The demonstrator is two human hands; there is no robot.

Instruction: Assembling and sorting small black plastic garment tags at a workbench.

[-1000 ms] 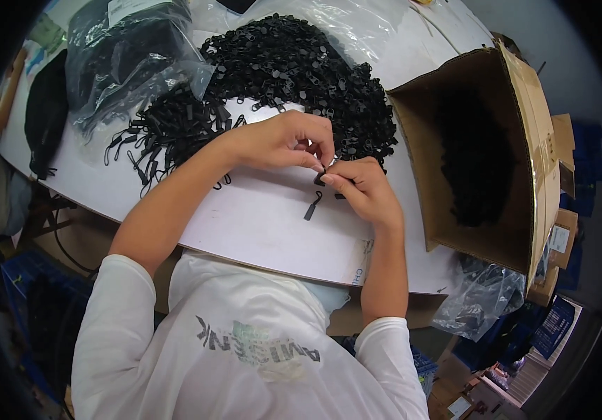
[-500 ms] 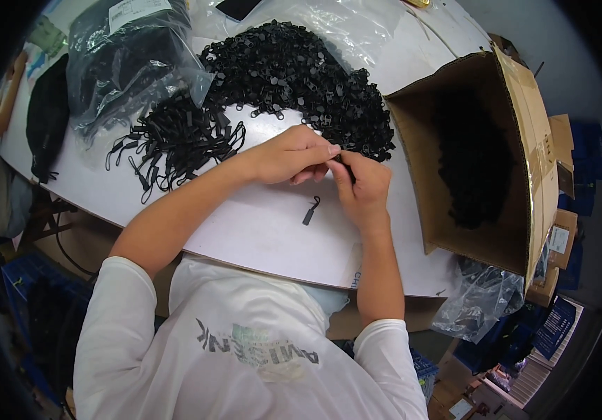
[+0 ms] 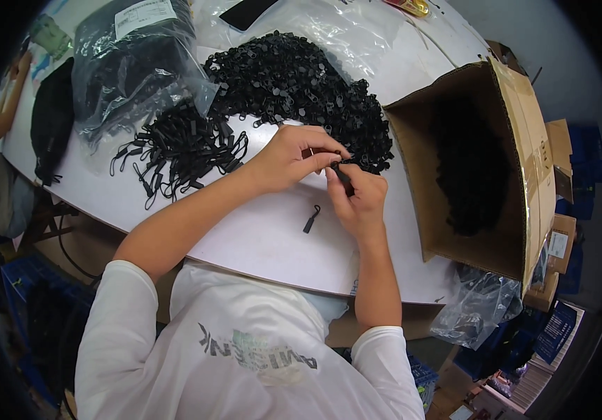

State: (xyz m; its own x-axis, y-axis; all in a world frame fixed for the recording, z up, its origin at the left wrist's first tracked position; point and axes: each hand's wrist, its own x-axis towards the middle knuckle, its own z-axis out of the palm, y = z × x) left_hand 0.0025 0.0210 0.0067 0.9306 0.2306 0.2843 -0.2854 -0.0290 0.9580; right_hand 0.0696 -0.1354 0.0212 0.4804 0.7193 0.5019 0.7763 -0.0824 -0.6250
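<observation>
Above the table my two hands meet fingertip to fingertip. My right hand (image 3: 362,199) is closed on a black zipper pull (image 3: 345,180), whose dark end shows between thumb and forefinger. My left hand (image 3: 299,155) pinches a small black piece (image 3: 336,162) at the pull's tip; it looks like a zipper slider, but the fingers cover most of it. A single looped zipper pull (image 3: 310,222) lies on the white tabletop below them. Beyond my hands spreads a big heap of black zipper sliders (image 3: 287,77), and left of it a pile of looped pulls (image 3: 187,148).
On the right an open cardboard box (image 3: 416,175) lies with a dark mass of black pieces inside. A clear plastic bag of black items (image 3: 133,70) sits at the far left, near a black pouch (image 3: 52,122). Another person's arm (image 3: 10,94) shows at the left edge.
My left fingers have opened out somewhat and shifted to the pull's tip, so more of the black pieces shows. The view has tilted slightly; the loose pull stays on the table.
</observation>
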